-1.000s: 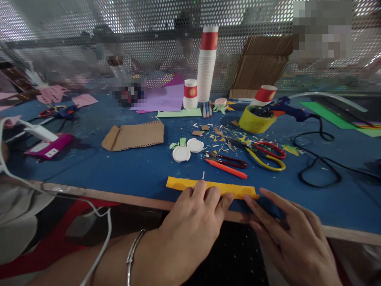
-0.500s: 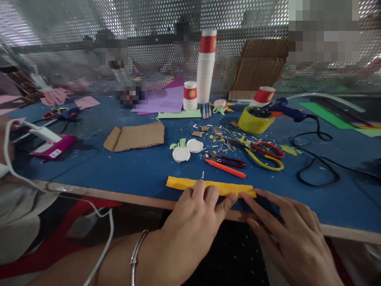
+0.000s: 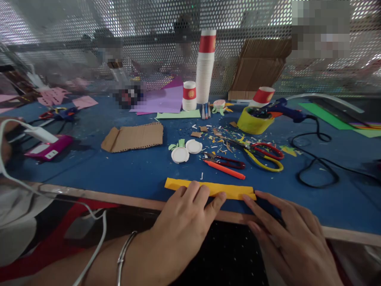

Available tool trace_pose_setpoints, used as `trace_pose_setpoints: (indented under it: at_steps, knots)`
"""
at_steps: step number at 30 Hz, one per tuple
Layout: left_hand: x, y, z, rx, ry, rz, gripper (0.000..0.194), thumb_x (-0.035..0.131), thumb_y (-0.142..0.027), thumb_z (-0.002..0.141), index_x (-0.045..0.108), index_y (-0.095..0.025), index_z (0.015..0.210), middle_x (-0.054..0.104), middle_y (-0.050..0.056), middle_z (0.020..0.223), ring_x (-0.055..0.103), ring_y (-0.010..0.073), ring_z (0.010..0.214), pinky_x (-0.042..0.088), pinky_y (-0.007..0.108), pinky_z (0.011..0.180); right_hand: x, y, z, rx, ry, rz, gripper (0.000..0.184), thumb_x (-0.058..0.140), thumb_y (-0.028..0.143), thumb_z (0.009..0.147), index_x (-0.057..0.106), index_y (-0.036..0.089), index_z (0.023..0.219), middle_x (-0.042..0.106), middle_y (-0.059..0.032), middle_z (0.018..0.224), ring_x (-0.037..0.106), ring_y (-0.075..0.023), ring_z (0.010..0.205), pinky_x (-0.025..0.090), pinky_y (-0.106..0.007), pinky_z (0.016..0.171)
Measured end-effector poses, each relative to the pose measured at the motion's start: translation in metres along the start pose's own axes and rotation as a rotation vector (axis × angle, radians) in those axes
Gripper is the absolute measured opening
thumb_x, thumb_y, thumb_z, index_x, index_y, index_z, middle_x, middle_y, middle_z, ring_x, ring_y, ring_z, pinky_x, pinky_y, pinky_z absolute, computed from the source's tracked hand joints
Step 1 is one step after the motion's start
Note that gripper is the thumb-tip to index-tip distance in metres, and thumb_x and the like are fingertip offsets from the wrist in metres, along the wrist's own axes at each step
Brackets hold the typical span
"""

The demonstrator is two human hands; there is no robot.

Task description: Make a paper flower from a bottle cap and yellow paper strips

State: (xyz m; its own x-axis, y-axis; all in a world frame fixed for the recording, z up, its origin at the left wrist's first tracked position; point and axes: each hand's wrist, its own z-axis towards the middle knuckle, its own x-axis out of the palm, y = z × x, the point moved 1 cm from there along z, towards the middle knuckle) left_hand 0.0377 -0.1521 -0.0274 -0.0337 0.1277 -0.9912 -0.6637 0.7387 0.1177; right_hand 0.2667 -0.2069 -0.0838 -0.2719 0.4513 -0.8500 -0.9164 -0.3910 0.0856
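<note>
Strip (image 3: 233, 191): near desk (image 3: 133, 171) edge, under fingertips
Left hand (image 3: 183, 220): grip unclosed, fingers pressing strip
Right hand (image 3: 293, 232): grip spread, touching its right end
Pen (image 3: 225, 170): beyond strip, snips (image 3: 217, 157) behind

Pale-edged blue counter (image 3: 133, 171), bearing: folded yellow paper strip (image 3: 235, 191), at front; flat brown corrugated-cardboard piece (image 3: 133, 137); two round white discs (image 3: 180, 155); slim orange pen (image 3: 224, 170); scissors (image 3: 249, 147) with red and yellow handles; tall white paper-cup stack (image 3: 204, 79).
</note>
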Motion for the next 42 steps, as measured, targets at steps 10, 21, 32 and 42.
trace_pose_setpoints:
  at_steps: [10, 21, 32, 42]
  knots:
    - [0.004, 0.028, -0.029, -0.127, 0.063, 0.028, 0.071, 0.054, -0.004, 0.080, 0.049, -0.017, 0.150, 0.061, 0.010, 0.096, 0.053, 0.0267, 0.089, 0.057, 0.042, 0.075, 0.000, 0.000, -0.002, 0.036, 0.025, 0.014, 0.044, 0.053, 0.028, 0.100, 0.053, 0.025, 0.144, 0.058, -0.0150, 0.132, 0.057, -0.0348, 0.108, 0.044, -0.052, 0.087]
    - [0.021, 0.035, -0.065, -0.213, -0.092, 0.051, 0.079, 0.052, -0.004, 0.080, 0.042, -0.025, 0.155, 0.060, 0.015, 0.120, 0.052, 0.0350, 0.114, 0.053, 0.054, 0.093, 0.000, -0.003, -0.005, 0.035, 0.023, 0.024, 0.044, 0.051, 0.029, 0.101, 0.054, 0.026, 0.145, 0.058, -0.0131, 0.134, 0.058, -0.0335, 0.113, 0.043, -0.049, 0.089]
    - [0.020, 0.036, -0.067, -0.164, -0.162, 0.099, 0.068, 0.049, -0.008, 0.086, 0.041, -0.016, 0.153, 0.061, 0.017, 0.126, 0.051, 0.0345, 0.121, 0.049, 0.054, 0.101, -0.002, -0.010, -0.009, 0.104, 0.032, 0.060, 0.046, 0.052, 0.026, 0.101, 0.050, 0.030, 0.148, 0.057, -0.0114, 0.135, 0.056, -0.0327, 0.113, 0.044, -0.050, 0.092]
    - [0.013, 0.051, -0.073, -0.191, -0.255, -0.061, 0.051, 0.055, -0.014, 0.089, 0.055, -0.011, 0.140, 0.063, 0.014, 0.109, 0.054, 0.0317, 0.112, 0.054, 0.048, 0.088, -0.007, -0.018, -0.004, 0.081, 0.020, 0.090, 0.040, 0.052, 0.027, 0.101, 0.057, 0.028, 0.141, 0.061, -0.0116, 0.125, 0.057, -0.0314, 0.108, 0.044, -0.050, 0.089]
